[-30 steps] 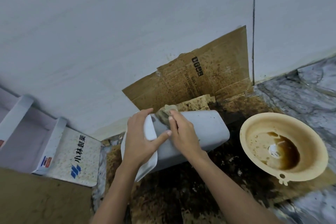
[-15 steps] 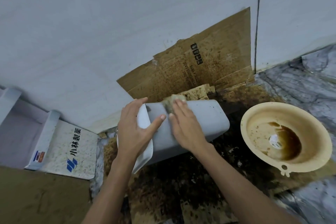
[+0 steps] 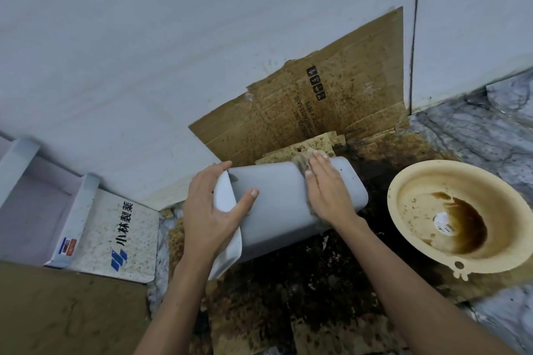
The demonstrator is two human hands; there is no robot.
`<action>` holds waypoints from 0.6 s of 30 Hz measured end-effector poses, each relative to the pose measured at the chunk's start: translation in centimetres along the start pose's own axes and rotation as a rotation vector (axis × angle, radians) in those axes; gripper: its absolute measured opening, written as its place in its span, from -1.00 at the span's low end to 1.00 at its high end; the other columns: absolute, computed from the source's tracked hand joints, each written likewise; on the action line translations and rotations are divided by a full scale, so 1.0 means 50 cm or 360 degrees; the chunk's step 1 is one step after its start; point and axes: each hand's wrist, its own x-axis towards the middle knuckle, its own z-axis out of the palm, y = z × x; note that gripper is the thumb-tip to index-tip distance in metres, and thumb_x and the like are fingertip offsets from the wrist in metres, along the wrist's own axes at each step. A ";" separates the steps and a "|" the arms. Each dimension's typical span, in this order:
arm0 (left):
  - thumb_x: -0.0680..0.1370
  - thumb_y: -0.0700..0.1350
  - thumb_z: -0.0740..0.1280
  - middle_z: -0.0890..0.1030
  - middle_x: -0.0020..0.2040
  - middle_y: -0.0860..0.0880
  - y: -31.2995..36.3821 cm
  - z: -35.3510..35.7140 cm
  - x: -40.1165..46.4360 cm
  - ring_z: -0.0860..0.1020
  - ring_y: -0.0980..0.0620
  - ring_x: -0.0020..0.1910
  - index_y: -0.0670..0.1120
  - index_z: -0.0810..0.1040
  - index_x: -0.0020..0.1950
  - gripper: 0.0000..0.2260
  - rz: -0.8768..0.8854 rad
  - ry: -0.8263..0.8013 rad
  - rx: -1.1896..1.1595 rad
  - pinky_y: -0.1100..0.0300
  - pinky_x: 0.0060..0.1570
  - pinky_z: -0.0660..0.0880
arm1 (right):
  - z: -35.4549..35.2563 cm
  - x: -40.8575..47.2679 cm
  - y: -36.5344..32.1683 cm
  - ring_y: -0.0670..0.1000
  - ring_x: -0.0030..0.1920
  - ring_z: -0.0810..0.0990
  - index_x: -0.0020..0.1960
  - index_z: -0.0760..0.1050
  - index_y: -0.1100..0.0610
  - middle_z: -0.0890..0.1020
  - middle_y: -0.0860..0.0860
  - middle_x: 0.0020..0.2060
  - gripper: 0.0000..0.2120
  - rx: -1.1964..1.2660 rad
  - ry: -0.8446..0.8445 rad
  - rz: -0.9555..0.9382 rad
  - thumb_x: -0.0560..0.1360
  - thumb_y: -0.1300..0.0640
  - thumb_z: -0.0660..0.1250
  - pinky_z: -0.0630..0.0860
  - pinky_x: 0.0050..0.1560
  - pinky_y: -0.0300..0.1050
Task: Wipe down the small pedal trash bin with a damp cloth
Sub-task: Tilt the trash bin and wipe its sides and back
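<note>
So the small pale grey plastic pedal bin (image 3: 277,199) is lying on its side on a filthy, dark-stained floor (image 3: 302,282), its mouth end toward the near left and its closed bottom pointing far right. It sits just in front of a stained brown cardboard sheet (image 3: 331,101) leaning against the white wall (image 3: 173,37).

The left hand (image 3: 210,210) grips the bin's open end, fingers (image 3: 219,170) wrapped over the far edge and thumb pressed on the near side, clamped on the bin along with a thin white flap (image 3: 227,251) at the rim. Could be the lid or a liner, honestly can't tell.

The right hand (image 3: 326,190) lies flat on the bin's upper side toward the bottom end, its fingers straight and close together, pressing down a grubby grey-brown cloth (image 3: 301,163). Bits of cloth poke out past the fingertips and under the wrist.

To the right, well clear of the bin, a round cream plastic basin (image 3: 403,228) sits on the floor with a puddle of brown water in it. On the left there's a white speckled box (image 3: 129,239) with blue logo and dark characters, lying flat beside some white shelving (image 3: 17,164).
</note>
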 end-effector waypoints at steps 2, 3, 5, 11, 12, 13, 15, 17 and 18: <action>0.43 0.32 0.40 0.50 0.18 0.36 -0.005 -0.001 0.002 0.48 0.15 0.31 0.18 0.52 0.33 -0.49 -0.0023 0.0012 -0.0011 0.34 0.27 0.33 | 0.011 0.004 -0.037 -0.06 0.58 -0.03 0.58 0.08 0.08 0.09 -0.03 0.59 -0.52 0.0014 -0.0078 -0.0113 0.69 0.00 -0.06 -0.06 0.57 -0.02; 0.43 0.32 0.41 0.49 0.18 0.37 -0.008 -0.003 0.005 0.48 0.15 0.30 0.19 0.51 0.33 -0.49 -0.0037 0.0011 -0.0019 0.36 0.25 0.32 | 0.020 -0.008 -0.055 -0.07 0.58 -0.03 0.59 0.08 0.07 0.09 -0.05 0.58 -0.51 0.0023 -0.0107 -0.0224 0.69 -0.02 -0.06 -0.07 0.57 -0.05; 0.43 0.31 0.41 0.52 0.18 0.28 -0.015 -0.008 0.009 0.49 0.14 0.29 0.19 0.51 0.32 -0.50 -0.0056 0.0021 -0.0042 0.30 0.25 0.35 | 0.034 -0.055 -0.078 -0.12 0.58 -0.05 0.58 0.09 0.02 0.09 -0.09 0.58 -0.51 0.0028 -0.0127 -0.0467 0.68 -0.05 -0.03 -0.07 0.55 -0.11; 0.42 0.27 0.44 0.56 0.22 0.19 -0.028 -0.015 0.006 0.50 0.16 0.30 0.18 0.54 0.30 -0.53 -0.0058 0.0047 -0.0097 0.24 0.29 0.38 | 0.017 -0.109 0.042 -0.06 0.57 0.09 0.55 0.20 0.06 0.20 -0.04 0.56 -0.55 0.0030 0.0050 -0.0324 0.68 0.01 0.07 0.06 0.56 0.01; 0.41 0.27 0.44 0.56 0.22 0.19 -0.029 -0.016 0.004 0.51 0.17 0.30 0.17 0.55 0.29 -0.52 -0.0056 0.0048 -0.0097 0.24 0.29 0.38 | 0.007 -0.085 0.069 -0.04 0.57 0.10 0.55 0.20 0.09 0.19 -0.02 0.56 -0.55 -0.0009 0.0070 -0.0232 0.68 0.03 0.05 0.05 0.57 0.02; 0.41 0.27 0.44 0.56 0.21 0.20 -0.030 -0.017 0.002 0.51 0.17 0.30 0.18 0.55 0.29 -0.52 -0.0052 0.0048 -0.0095 0.23 0.28 0.39 | -0.003 -0.055 0.092 -0.02 0.57 0.09 0.56 0.18 0.12 0.18 0.01 0.56 -0.54 -0.0041 0.0079 -0.0151 0.68 0.04 0.04 0.02 0.57 0.02; 0.40 0.26 0.45 0.55 0.20 0.25 -0.030 -0.017 -0.003 0.51 0.16 0.30 0.19 0.55 0.28 -0.52 -0.0047 0.0040 -0.0092 0.20 0.28 0.40 | -0.026 0.008 0.120 -0.01 0.57 0.08 0.56 0.15 0.15 0.16 0.04 0.57 -0.54 -0.0025 0.0075 0.0006 0.69 0.06 0.02 -0.03 0.56 -0.01; 0.40 0.26 0.45 0.53 0.21 0.30 -0.028 -0.016 -0.009 0.51 0.14 0.30 0.19 0.54 0.28 -0.52 -0.0054 0.0045 -0.0102 0.16 0.27 0.41 | -0.038 0.055 0.117 0.00 0.57 0.10 0.56 0.18 0.16 0.19 0.06 0.57 -0.54 0.0022 0.0063 0.0089 0.69 0.06 0.01 -0.01 0.56 -0.03; 0.39 0.27 0.45 0.53 0.21 0.31 -0.026 -0.016 -0.010 0.51 0.15 0.30 0.20 0.54 0.27 -0.53 -0.0062 0.0052 -0.0098 0.18 0.27 0.40 | -0.034 0.068 0.104 0.01 0.56 0.11 0.55 0.19 0.16 0.21 0.06 0.56 -0.55 -0.0006 0.0055 0.0071 0.69 0.05 0.00 -0.01 0.56 -0.04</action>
